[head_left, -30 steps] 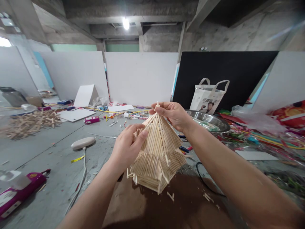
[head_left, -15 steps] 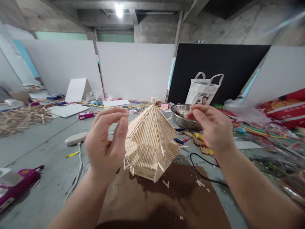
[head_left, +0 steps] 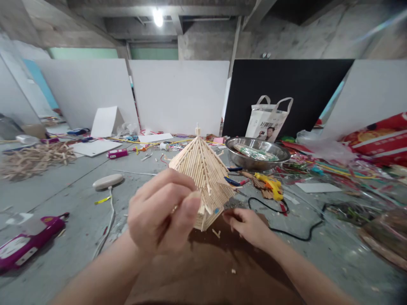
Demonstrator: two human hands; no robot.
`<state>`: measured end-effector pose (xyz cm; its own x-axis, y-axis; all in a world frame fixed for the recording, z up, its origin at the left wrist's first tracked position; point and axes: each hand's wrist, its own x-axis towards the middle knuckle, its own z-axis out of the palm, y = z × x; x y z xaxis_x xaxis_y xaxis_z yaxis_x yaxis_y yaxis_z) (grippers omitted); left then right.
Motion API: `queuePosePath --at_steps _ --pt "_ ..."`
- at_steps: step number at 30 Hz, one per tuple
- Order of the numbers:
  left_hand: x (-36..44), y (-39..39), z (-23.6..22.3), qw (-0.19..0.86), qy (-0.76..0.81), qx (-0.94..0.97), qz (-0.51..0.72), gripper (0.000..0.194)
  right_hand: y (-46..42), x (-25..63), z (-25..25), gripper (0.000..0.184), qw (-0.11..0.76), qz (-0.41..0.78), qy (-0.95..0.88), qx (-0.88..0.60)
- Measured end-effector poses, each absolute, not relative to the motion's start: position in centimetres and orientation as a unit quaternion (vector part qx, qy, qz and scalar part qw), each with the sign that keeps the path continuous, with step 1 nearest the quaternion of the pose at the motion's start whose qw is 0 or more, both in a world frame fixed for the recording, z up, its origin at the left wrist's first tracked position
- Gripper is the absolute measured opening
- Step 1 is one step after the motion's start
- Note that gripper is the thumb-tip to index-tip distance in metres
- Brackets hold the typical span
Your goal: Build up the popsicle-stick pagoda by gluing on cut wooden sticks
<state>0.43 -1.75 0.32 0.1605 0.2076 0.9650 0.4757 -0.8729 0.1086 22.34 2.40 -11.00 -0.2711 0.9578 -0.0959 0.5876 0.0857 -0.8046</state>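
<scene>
1. Standing upright on a brown board (head_left: 219,279), in front of the wearer, the stick model (head_left: 203,163) rose in sloping rows of pale sticks to a thin peak; its lower left side was hidden.
2. The left hand (head_left: 162,212) hung in front of that side, fingers curled and thumb drawn in. Whether this grip was clenched on a small piece or had nothing in it, I could not tell.
3. The right hand (head_left: 246,224) was low, just beside the model's right base, with fingers bent. Its grip was too hidden to call released or grasping, and contact was unclear.
4. Handling it well, I judged, meant light fingertip pressure: steadying the model low down, keeping knuckles clear of the peak and jutting stick ends, and leaving a clear line of sight past the left hand.
5. Loose stick scraps (head_left: 216,233) near the base seemed better kept out from under it.
6. To the right lay a yellow tool (head_left: 270,185) and a black cord (head_left: 295,235); a careful wrist would have avoided snagging the cord.
7. Farther out were a metal bowl (head_left: 241,162), a tote bag (head_left: 262,123) and, far left, a stick pile (head_left: 41,160).
</scene>
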Motion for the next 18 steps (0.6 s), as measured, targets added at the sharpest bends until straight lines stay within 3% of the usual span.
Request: queuePosePath --at_steps 3,5,11,18 --pt "1.2 -2.6 -0.8 0.057 -0.190 -0.804 -0.560 0.012 2.2 20.8 -11.8 0.042 0.155 0.488 -0.673 -0.534" --pt "2.0 -3.1 -2.2 0.049 -0.188 -0.831 -0.521 0.011 2.1 20.1 -12.0 0.044 0.152 0.480 -0.706 -0.499" --pt "2.9 -3.2 -8.1 0.021 -0.223 -0.865 -0.449 0.006 1.4 20.0 -12.4 0.022 0.111 0.270 -0.819 -0.493" --pt "1.5 -1.9 -13.2 -0.044 -0.408 -0.807 -0.425 0.009 1.0 21.1 -13.3 0.023 0.052 0.144 -0.858 -0.490"
